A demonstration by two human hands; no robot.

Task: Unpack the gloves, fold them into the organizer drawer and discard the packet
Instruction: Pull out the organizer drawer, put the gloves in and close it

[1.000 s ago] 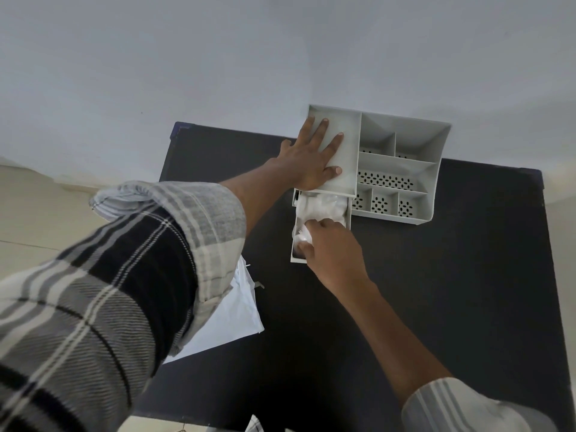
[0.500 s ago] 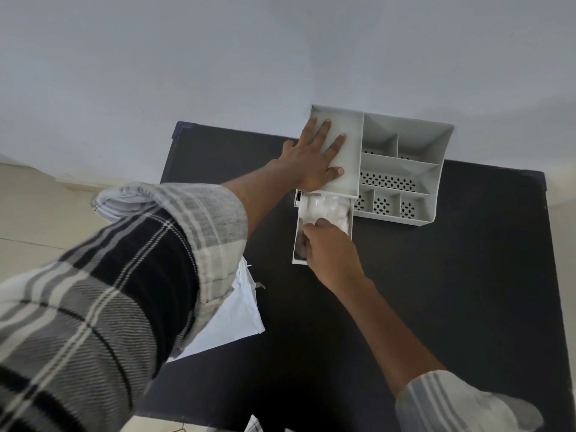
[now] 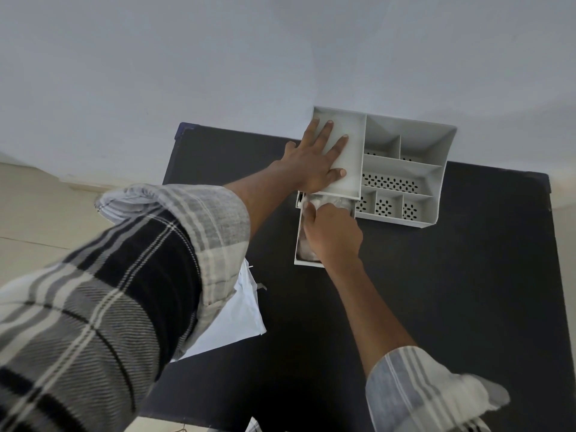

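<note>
A grey plastic organizer (image 3: 402, 165) stands at the far edge of the black table (image 3: 436, 291). Its small drawer (image 3: 300, 244) is pulled out toward me on the left side. My left hand (image 3: 314, 160) lies flat, fingers spread, on the organizer's top left panel. Inside the drawer are the clear, whitish gloves (image 3: 327, 201), and my right hand (image 3: 332, 235) presses down on them with its fingers bent. My hand hides most of the gloves. The white packet (image 3: 237, 319) lies flat on the table near its left edge, partly under my left sleeve.
A pale wall rises right behind the organizer. Beige floor shows to the left of the table. The organizer's right side has several open compartments with perforated bottoms (image 3: 389, 183).
My right hand has moved farther into the drawer toward the organizer, pushing the gloves down and back. My left hand has stayed on the organizer top.
</note>
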